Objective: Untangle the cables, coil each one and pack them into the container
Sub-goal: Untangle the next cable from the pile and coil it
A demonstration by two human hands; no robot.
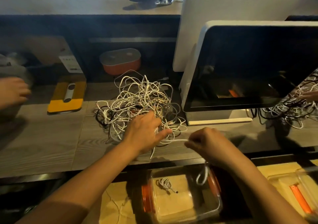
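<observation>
White & black cables [137,103] lie in one tangle on the wood-grain counter [43,137], just L of a monitor [249,65]. L hand [144,130] sits on the tangle's near side, fingers curled down into it, thumb out; can't tell if it grips. R hand [204,142] pinches a white cable [175,140] running taut from the tangle, w/ a loop hanging below the hand over the clear box [219,204]. One coil [165,183] lies inside the box.

Dim, warm light; cooler daylight at top edge. Wide-angle curvature at borders. Monitor [249,65] screen shows reflections. Left margin blurred, overall soft.
</observation>
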